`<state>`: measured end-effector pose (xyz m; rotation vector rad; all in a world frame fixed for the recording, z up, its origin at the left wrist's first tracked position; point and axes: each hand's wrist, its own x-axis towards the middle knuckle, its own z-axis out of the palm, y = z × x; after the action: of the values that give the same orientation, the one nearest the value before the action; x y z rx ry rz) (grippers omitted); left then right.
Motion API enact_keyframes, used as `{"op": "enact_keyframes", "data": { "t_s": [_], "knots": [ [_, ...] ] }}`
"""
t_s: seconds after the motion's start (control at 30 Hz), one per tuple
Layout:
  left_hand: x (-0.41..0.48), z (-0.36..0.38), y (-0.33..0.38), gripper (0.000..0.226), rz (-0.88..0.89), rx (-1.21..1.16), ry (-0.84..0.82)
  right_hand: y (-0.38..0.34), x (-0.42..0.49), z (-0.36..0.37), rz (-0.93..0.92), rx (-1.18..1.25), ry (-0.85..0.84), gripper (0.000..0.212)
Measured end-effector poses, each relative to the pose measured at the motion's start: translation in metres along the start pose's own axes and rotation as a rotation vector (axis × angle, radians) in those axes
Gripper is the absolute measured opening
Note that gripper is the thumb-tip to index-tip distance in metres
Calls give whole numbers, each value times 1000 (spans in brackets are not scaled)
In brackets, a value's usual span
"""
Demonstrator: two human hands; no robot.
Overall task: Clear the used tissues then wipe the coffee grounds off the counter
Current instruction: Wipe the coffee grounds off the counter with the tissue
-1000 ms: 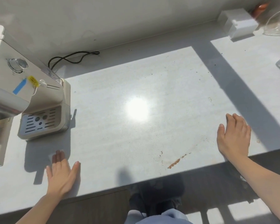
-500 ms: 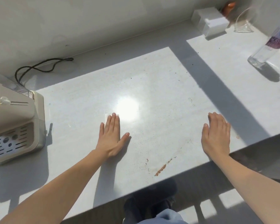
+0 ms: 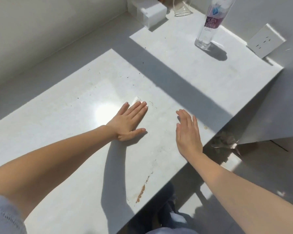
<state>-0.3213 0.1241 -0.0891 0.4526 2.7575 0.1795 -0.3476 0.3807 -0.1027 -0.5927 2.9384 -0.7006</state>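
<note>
Along the front edge of the pale grey stone counter (image 3: 66, 125), the orange-brown streak of coffee grounds (image 3: 141, 191) lies unwiped. Just beyond it the left hand (image 3: 128, 121) lies flat with straight fingers. It grips nothing, but its fingertips press a thin white scrap of tissue (image 3: 137, 99) to the surface. A second ago that hand was far to the left by the coffee machine, and it has since slid the scrap across to the middle. The right hand (image 3: 188, 132) is flat and empty near the counter's edge, much as before; whether it touches the counter I cannot tell. I judge that tissue-clearing is under way and wiping has not begun. Farther back stands a clear bottle with a purple label (image 3: 208, 26).
</note>
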Motion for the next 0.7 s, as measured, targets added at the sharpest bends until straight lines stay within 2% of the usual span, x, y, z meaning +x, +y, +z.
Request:
{"op": "enact_keyframes", "data": {
  "t_s": [0.23,0.4,0.53,0.7],
  "knots": [
    [69,-21,11,84,352,88,-50,-4,-1,-4,72,42,37,51],
    [68,-18,23,86,606,154,-101,-2,-1,-4,91,117,41,55],
    [53,-14,45,88,663,168,-154,-3,-1,-4,95,120,45,55],
    [26,-7,68,87,682,73,-212,-2,-1,-3,105,103,37,54]
  ]
}}
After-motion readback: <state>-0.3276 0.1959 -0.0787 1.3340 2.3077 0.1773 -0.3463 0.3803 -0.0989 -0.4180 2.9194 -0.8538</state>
